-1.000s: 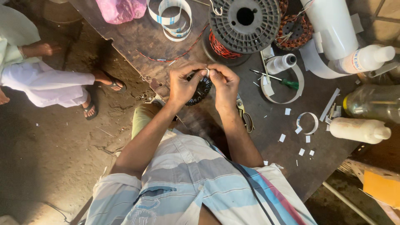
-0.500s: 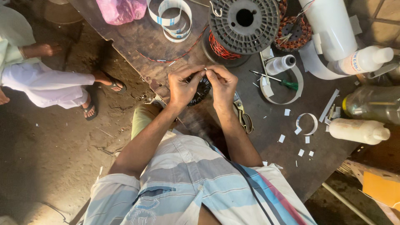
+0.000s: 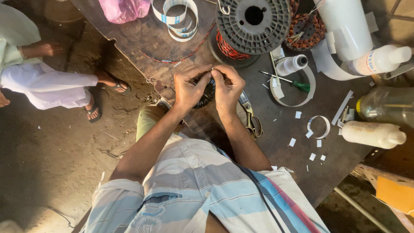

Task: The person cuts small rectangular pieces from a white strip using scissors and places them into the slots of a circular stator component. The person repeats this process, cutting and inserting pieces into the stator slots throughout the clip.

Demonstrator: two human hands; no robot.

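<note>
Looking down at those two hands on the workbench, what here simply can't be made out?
Head view only:
- The round dark part is mostly covered by the left hand and right hand; what the fingertips pinch is too small to tell.
- The scissors are partly under the right wrist.
- The pink bag is cut by the top edge.
- The seated person is cut by the left edge.
</note>
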